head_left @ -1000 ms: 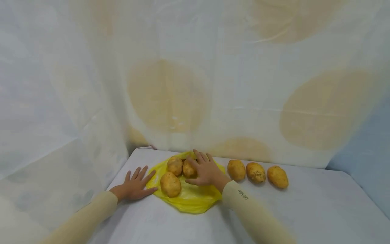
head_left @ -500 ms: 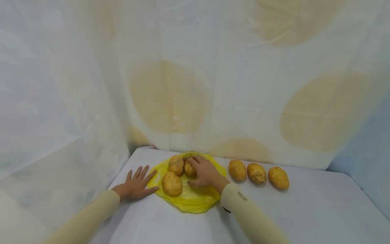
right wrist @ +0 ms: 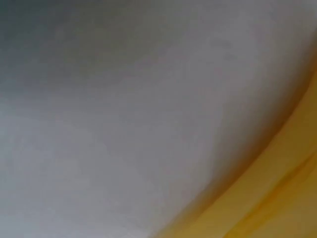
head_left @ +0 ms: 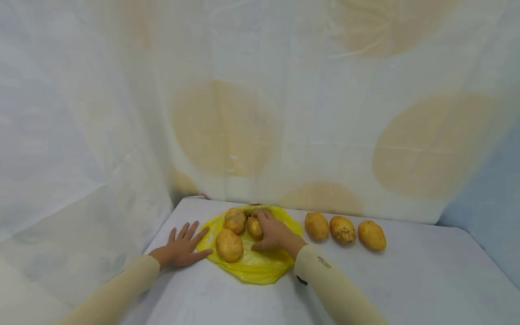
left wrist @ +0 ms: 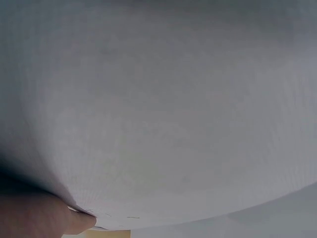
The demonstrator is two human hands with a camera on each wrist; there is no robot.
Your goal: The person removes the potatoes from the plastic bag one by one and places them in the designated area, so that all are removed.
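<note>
A yellow plastic bag [head_left: 260, 273] lies flattened on the table, with three potatoes on it. My right hand [head_left: 277, 231] grips the rightmost of these, a potato [head_left: 254, 228], fingers curled over its far side and thumb at the near side. To its left are a potato [head_left: 234, 220] at the back and a larger potato [head_left: 229, 246] in front. My left hand [head_left: 180, 248] rests flat on the table with fingers spread, its fingertips at the bag's left edge. In the left wrist view only a bit of that hand [left wrist: 39, 215] shows; the right wrist view catches the bag [right wrist: 282, 183].
Right of the bag, three more potatoes stand in a row: one potato [head_left: 316, 226] near the bag, a blemished potato [head_left: 343, 230], and a third potato [head_left: 371, 235]. A pale curtain [head_left: 317, 113] with tan spots hangs behind the white table [head_left: 426, 271].
My right hand has lowered onto the right-hand potato on the bag, its fingers closing round it, and the potato has shifted slightly right. The left hand stays in place.
</note>
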